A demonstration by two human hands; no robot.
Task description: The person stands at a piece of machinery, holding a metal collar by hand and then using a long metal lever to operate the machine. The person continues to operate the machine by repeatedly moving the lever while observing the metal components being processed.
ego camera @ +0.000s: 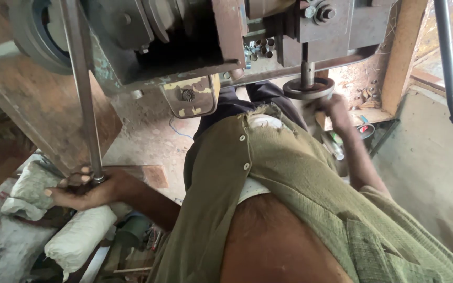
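The left hand (82, 189) is closed around the lower end of a long steel lever bar (84, 89), fingers wrapped over it and thumb out to the side, while the right hand (333, 107) rests against the underside of a round metal die plate (309, 88); whether its fingers actually close on anything I cannot tell, as the plate hides them. Up from the left grip the bar rises steeply past the rusty press body (184, 36). Judging by this pose, the pull goes best with the left wrist in line with the bar and the right fingers kept off the spindle (306, 65) above them. Just below the left grip lie stuffed white sacks (79, 236), contents hidden. Up-left of the right hand, short metal tube pieces (260, 48) sit piled in a recess of the machine.
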